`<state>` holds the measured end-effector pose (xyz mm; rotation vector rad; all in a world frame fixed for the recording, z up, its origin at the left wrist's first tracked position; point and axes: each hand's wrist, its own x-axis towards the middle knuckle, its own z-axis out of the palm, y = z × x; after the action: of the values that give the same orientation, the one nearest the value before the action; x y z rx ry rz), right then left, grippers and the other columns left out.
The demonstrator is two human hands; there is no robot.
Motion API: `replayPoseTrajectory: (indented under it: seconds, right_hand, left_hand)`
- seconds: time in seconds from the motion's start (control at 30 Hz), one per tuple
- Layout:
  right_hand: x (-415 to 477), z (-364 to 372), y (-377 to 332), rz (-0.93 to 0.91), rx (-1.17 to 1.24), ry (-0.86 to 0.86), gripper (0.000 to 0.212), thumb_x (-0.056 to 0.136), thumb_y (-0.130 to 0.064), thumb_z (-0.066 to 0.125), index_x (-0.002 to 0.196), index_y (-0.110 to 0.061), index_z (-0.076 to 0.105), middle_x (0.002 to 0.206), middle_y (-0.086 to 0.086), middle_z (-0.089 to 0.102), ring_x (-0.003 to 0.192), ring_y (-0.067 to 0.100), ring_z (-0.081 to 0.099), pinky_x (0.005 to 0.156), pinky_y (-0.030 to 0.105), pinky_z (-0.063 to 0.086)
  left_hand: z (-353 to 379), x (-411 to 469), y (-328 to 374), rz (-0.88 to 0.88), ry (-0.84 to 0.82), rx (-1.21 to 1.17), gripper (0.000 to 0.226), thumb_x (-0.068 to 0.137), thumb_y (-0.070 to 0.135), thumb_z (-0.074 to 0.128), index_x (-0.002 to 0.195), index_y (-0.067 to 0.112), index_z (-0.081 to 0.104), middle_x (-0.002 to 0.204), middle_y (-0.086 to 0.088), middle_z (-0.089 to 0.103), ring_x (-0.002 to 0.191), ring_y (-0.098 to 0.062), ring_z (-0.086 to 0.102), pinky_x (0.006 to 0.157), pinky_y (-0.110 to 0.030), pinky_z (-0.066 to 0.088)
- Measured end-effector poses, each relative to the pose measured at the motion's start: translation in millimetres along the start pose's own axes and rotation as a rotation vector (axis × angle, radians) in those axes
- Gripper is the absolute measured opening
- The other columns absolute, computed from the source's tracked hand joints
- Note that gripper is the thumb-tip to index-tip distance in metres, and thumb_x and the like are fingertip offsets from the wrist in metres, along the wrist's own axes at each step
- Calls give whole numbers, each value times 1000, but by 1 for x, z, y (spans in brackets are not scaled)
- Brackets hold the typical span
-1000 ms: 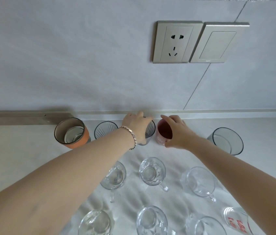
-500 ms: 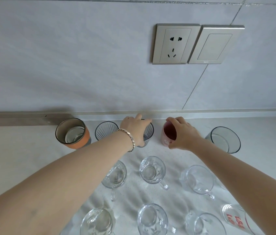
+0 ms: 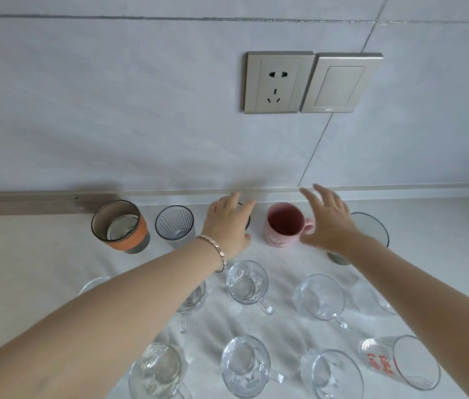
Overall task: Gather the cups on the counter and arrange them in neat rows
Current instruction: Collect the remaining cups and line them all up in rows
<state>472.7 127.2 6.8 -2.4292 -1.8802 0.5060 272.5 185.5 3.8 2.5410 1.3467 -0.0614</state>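
A back row stands along the wall: an orange-sleeved glass, a ribbed grey glass, a second ribbed glass almost hidden under my left hand, a pink mug and a dark tinted glass. My left hand wraps that hidden glass, thumb at its front. My right hand hovers with fingers spread just right of the pink mug's handle, holding nothing. Clear glass mugs stand in two nearer rows.
A tumbler with red lettering stands at the front right. The white counter meets the tiled wall right behind the back row. A socket and a switch are on the wall above.
My right hand has let go of the pink mug and moved right with fingers spread. The mug now stands on the counter. My left hand stays on the ribbed glass.
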Motion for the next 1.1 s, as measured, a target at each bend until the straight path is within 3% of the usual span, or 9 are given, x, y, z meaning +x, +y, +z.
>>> replayPoseTrajectory:
  seconds: [0.1,0.17,0.27,0.57,0.8,0.97,1.03,1.1]
  right_hand:
    - [-6,-14,32,232,-55,-11,98,75,-37,72,150,-21,12,157,13,10,144,34,15,116,45,19]
    - [-14,-13,49,393,-21,-103,107,70,-43,76,150,-21,9,152,16,17,137,40,28,109,47,30]
    - [-21,-4,61,496,141,-137,109,66,-41,80,149,-21,12,142,15,30,128,42,41,101,46,39]
    - [-7,4,50,446,250,46,102,70,-33,77,148,-13,15,140,13,31,126,34,39,98,39,42]
    - [-2,9,45,476,224,51,105,72,-46,75,148,-11,11,141,13,30,126,32,39,96,40,44]
    - [-17,6,34,490,212,40,113,72,-48,75,150,-9,4,148,17,22,133,36,30,108,41,33]
    - [-29,0,18,434,160,65,105,76,-44,73,150,-10,7,152,19,15,140,36,18,115,42,24]
    - [-46,-5,-7,258,102,72,83,81,-35,67,147,-13,21,152,16,18,142,34,16,116,42,22]
  left_hand:
    - [-4,-14,13,52,56,-49,37,86,12,50,122,14,54,121,-6,56,114,-27,53,93,-35,42]
    - [-6,-23,16,38,10,-94,28,88,13,47,114,13,58,112,-5,61,104,-25,59,82,-34,47]
    - [-4,-38,15,-15,-49,-108,24,90,16,46,111,13,58,110,-4,63,101,-22,60,82,-33,50]
    - [2,-66,5,-148,-129,-86,27,92,21,44,115,19,58,118,3,62,106,-18,61,85,-30,49]
    - [1,-72,1,-207,-112,-127,25,92,20,45,113,18,59,114,2,62,102,-18,60,81,-28,46]
    - [0,-78,-2,-223,-103,-147,26,91,20,45,114,19,58,114,2,62,103,-18,60,85,-31,47]
    - [-3,-84,-7,-234,-85,-173,25,91,19,45,112,18,58,113,2,62,102,-19,60,84,-30,46]
    - [-7,-94,-15,-246,-58,-208,24,90,17,45,110,16,59,112,0,63,102,-21,60,82,-29,45]
